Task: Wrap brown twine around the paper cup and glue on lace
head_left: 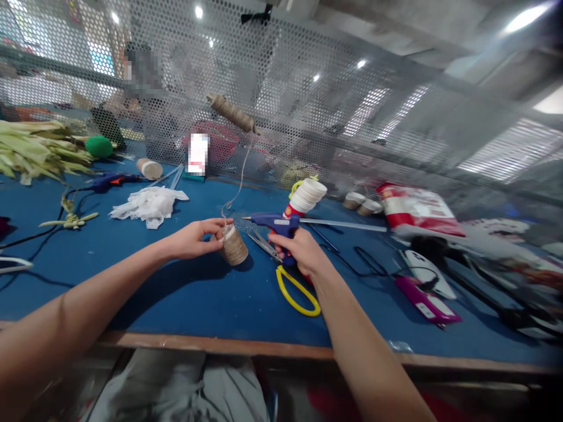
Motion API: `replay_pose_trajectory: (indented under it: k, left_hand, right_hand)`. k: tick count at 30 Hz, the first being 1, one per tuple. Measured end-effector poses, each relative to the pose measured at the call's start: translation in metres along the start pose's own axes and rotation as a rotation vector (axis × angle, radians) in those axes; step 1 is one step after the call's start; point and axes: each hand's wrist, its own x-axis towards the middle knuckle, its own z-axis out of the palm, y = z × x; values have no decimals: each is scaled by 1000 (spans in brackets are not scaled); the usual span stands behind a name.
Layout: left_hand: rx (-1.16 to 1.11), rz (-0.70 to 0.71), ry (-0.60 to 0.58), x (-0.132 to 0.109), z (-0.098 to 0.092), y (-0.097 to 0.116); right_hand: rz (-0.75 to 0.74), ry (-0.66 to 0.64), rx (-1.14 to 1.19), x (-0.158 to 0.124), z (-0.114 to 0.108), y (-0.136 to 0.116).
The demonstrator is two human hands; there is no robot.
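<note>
My left hand [200, 237] grips a small twine-wrapped cup [235, 246] by its upper edge, fingers closed on it and on the strand of twine. That twine [243, 170] runs up to a spool [232, 113] mounted on the mesh panel. In my right hand [301, 246] is a blue hot glue gun [275, 221], a clear glue stick [347, 224] jutting from its back. The nozzle points left, close to the cup but apart from it. Under the glue gun lie scissors [299, 296] with yellow handles, partly hidden by my right hand.
A stack of white paper cups [309, 193] stands behind the glue gun. To the left are white cloth [152, 205], a second glue gun [109, 180] and pale husks [35, 149]. A red-white bag [417, 208], a purple packet [426, 299] and black cables lie right. A perforated metal panel [299, 111] borders the back.
</note>
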Motion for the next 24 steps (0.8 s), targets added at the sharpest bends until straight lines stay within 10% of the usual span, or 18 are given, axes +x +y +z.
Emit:
replay_pose_trajectory:
  k: [16, 24]
  left_hand:
    - [79, 14, 27, 0, -2, 1]
    - [104, 22, 21, -2, -3, 3]
  right_hand:
    - [219, 248, -366, 91, 3, 25]
    - [8, 259, -627, 69, 15, -7]
